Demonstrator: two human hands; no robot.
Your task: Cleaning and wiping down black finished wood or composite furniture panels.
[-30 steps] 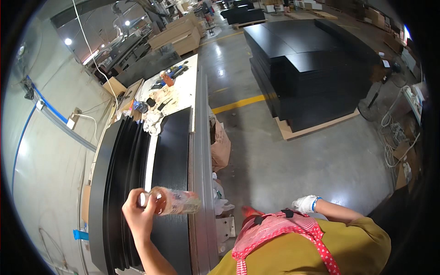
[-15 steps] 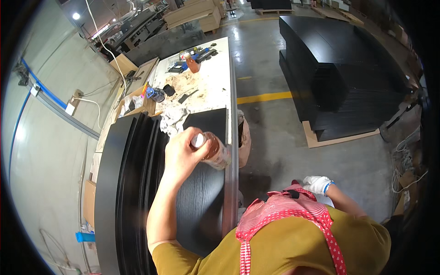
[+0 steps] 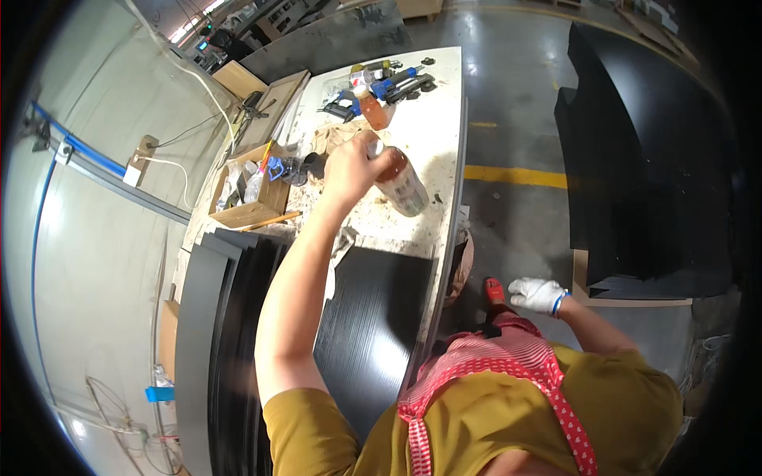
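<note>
As our left hand grips it by the neck, a white-capped bottle leans above the workbench, near the frame's centre.
Those fingers curl closed around it; our gloved right hand, lower right, is loosely bent, and we cannot tell if it holds anything. We judge the bottle fairly light, smooth, possibly slippery, best held at the neck.

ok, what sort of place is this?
Probably a furniture or panel workshop: a tall stack of flat black panels, blue-and-black handheld tools on a stained white workbench, and a painted yellow line across the smooth grey floor.
</note>
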